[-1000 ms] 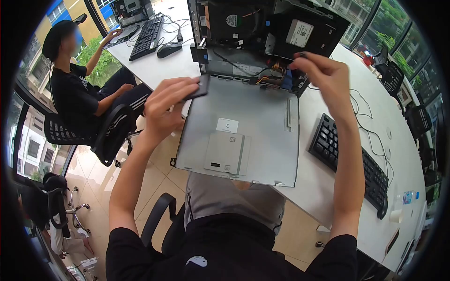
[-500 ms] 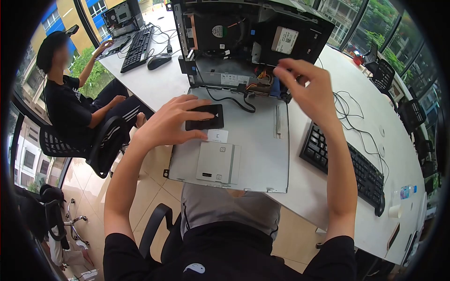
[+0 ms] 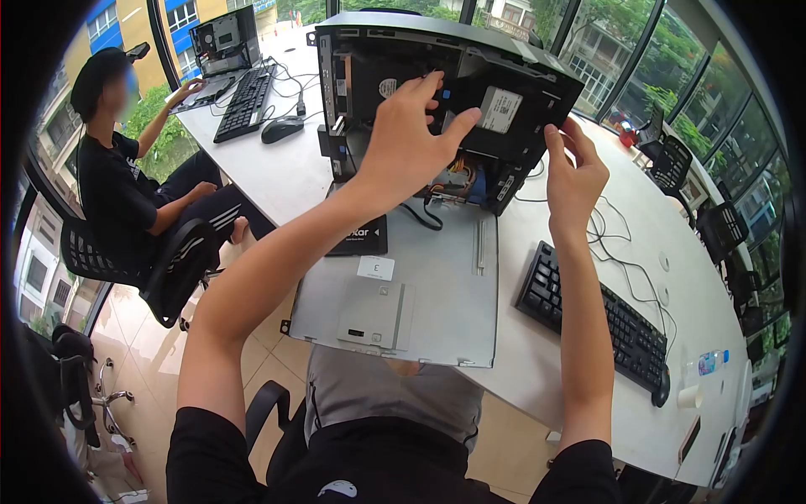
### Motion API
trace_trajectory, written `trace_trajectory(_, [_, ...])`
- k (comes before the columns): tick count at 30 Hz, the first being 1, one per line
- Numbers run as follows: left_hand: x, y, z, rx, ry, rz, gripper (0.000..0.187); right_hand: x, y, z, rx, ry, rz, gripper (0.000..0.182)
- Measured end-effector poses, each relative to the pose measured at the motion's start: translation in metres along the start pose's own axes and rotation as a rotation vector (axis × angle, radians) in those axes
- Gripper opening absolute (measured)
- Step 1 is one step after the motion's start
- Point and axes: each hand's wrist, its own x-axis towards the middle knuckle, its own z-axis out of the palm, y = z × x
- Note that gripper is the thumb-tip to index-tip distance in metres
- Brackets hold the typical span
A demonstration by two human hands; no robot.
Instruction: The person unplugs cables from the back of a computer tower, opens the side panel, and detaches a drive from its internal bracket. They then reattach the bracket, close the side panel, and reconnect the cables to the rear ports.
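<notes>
A desktop computer case (image 3: 445, 34) stands with its inside facing me, showing a drive cage with a white label (image 3: 500, 109) and bundled wires (image 3: 462, 178). My left hand (image 3: 407, 139) reaches in front of the interior, thumb and fingers spread and holding nothing. At the right edge of the case, my right hand (image 3: 578, 172) has its thumb and bent fingers closed on the rim. Below lies the grey metal side panel (image 3: 445, 311), bearing a black solid state drive (image 3: 361, 241), partly hidden by my left forearm, and a white paper tag (image 3: 375, 267) marked 3.
A black keyboard (image 3: 625, 336) and mouse (image 3: 661, 385) lie to the right, near loose cables (image 3: 625, 227), a bottle (image 3: 714, 361) and a paper cup (image 3: 690, 396). At left, another person (image 3: 113, 185) sits by a second keyboard (image 3: 245, 102), mouse (image 3: 283, 128) and opened computer (image 3: 223, 42).
My left hand has left the solid state drive and moved up to the case interior. My right hand has moved from the wires to the case's right edge.
</notes>
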Motion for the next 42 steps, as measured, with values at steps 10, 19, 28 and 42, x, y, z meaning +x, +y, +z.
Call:
trace_trajectory(10, [0.019, -0.02, 0.03, 0.172, 0.108, 0.046, 0.06, 0.002, 0.013, 0.005, -0.1, 0.069, 0.016, 0.03])
trace_trajectory(19, [0.024, -0.021, 0.023, 0.216, 0.1, 0.042, 0.058, 0.014, 0.031, 0.005, 0.035, 0.072, 0.165, 0.028])
trace_trajectory(28, [0.029, -0.015, 0.005, 0.371, 0.082, 0.124, 0.074, 0.02, 0.03, -0.008, 0.298, -0.079, 0.3, 0.034])
trace_trajectory(42, [0.009, 0.003, -0.045, -0.071, -0.051, -0.116, 0.051, 0.041, 0.032, -0.021, 0.387, -0.074, 0.147, 0.03])
